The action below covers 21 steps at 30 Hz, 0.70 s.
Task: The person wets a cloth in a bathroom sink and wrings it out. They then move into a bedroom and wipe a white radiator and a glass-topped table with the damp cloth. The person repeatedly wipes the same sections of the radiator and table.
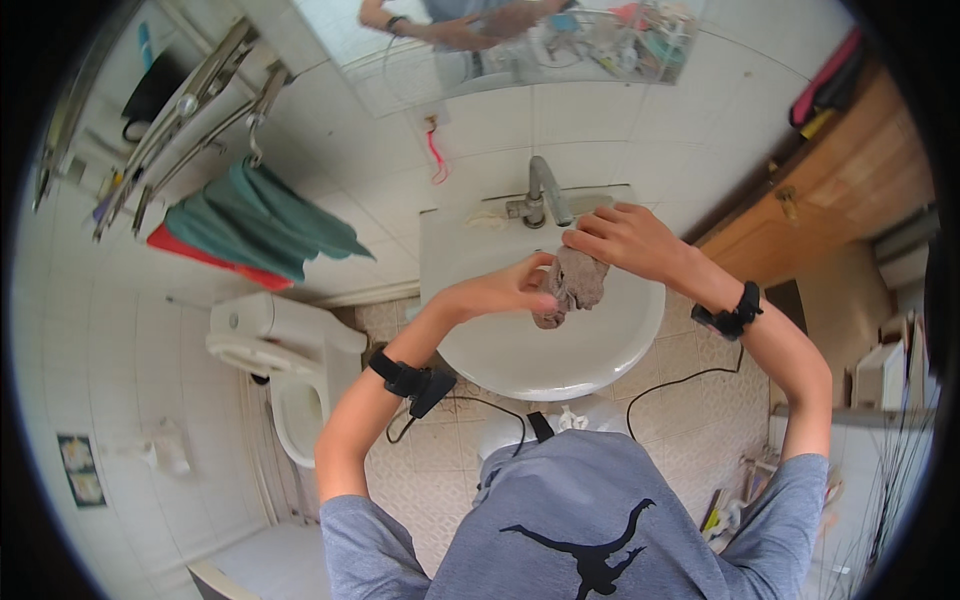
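Note:
A crumpled grey-brown cloth (583, 277) is held between my two hands above the white washbasin (540, 360). My left hand (525, 286) grips its left side, thumb in front and fingers curled behind. With bent fingers, my right hand (619, 238) holds the cloth's upper right part, just right of the tap's spout. The metal tap (541, 191) stands at the back of the basin; whether water runs is not plain. Part of the cloth is hidden by my fingers.
A green cloth (262, 217) hangs from a metal rack at the upper left. Below it stands a toilet (300, 405) with its lid up. A mirror (510, 64) is on the wall behind the tap. To the right is a wooden door (825, 187). Cables hang from both wrist straps.

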### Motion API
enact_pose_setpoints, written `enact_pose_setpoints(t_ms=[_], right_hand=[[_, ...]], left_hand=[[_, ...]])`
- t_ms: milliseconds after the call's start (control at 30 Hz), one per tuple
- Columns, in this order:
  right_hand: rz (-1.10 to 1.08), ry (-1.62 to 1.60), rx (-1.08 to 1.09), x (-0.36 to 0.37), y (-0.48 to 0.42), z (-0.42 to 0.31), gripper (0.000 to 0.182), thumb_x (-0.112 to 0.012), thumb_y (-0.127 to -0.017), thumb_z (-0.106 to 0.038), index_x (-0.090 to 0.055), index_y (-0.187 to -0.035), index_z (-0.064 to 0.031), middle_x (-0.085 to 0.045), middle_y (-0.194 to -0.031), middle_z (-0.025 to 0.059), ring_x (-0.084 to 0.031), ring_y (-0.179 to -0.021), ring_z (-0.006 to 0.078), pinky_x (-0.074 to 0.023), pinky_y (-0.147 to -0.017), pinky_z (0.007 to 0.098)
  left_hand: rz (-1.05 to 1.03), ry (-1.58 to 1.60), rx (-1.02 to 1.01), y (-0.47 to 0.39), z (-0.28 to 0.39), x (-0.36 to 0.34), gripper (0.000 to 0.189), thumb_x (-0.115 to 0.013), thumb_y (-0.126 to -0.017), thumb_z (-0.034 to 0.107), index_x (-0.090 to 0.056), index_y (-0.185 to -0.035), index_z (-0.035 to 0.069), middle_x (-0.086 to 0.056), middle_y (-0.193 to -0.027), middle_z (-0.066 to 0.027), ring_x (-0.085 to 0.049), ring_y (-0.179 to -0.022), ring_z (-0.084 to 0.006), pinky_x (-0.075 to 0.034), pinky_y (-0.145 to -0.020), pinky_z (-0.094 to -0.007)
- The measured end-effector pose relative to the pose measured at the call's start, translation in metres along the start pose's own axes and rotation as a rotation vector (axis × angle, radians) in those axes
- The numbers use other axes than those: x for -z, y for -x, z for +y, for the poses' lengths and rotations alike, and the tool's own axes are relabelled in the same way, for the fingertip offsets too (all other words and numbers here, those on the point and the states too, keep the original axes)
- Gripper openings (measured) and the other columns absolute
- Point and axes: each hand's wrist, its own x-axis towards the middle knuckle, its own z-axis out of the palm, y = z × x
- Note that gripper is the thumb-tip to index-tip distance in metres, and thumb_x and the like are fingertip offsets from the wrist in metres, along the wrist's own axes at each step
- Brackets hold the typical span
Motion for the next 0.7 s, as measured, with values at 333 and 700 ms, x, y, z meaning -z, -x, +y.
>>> enact_pose_setpoints(t_ms=[333,700], right_hand=[[0.204,0.177,0.282,0.044,-0.018,0.012,0.031,-0.064,-0.075,-0.013,-0.05,-0.102,-0.017,-0.053,-0.097,0.0005,-0.058,-0.087,0.0182,-0.0502,-0.07,0.0311],[0.171,0.166,0.26,0.043,-0.009,0.01,0.029,-0.065,-0.073,-0.013,-0.051,-0.098,-0.0176,-0.052,-0.092,-0.0016,-0.057,-0.087,0.0158,-0.0499,-0.071,0.0287]], left_hand=[[-0.506,0.402,-0.071,-0.051,-0.012,0.013,0.119,-0.082,-0.065,0.053,-0.013,-0.15,0.009,-0.029,-0.152,-0.0155,-0.033,-0.138,-0.0259,-0.029,-0.113,-0.0381],[-0.704,0.347,0.02,-0.067,-0.013,-0.016,0.104,-0.086,-0.066,0.034,-0.026,-0.147,0.006,-0.054,-0.117,-0.0099,-0.053,-0.117,-0.0214,-0.041,-0.104,-0.0362]])
